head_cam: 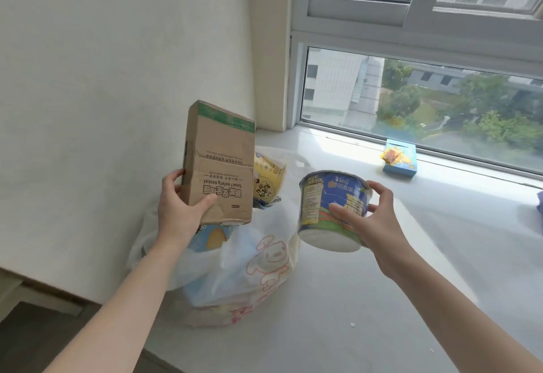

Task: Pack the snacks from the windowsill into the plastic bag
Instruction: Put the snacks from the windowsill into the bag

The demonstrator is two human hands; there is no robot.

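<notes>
White windowsill [382, 284], stuffed bag [258, 264] at its left end. Grips box [220, 164] in left hand [179, 205] over bag, cup [332, 205] in right hand [379, 219] beside it. Could tip bag if forced in.

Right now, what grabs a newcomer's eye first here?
The left hand grips a brown cardboard box above the plastic bag at the left end of the windowsill. The right hand holds a tilted blue noodle cup beside it; a small blue box sits by the window.
</notes>
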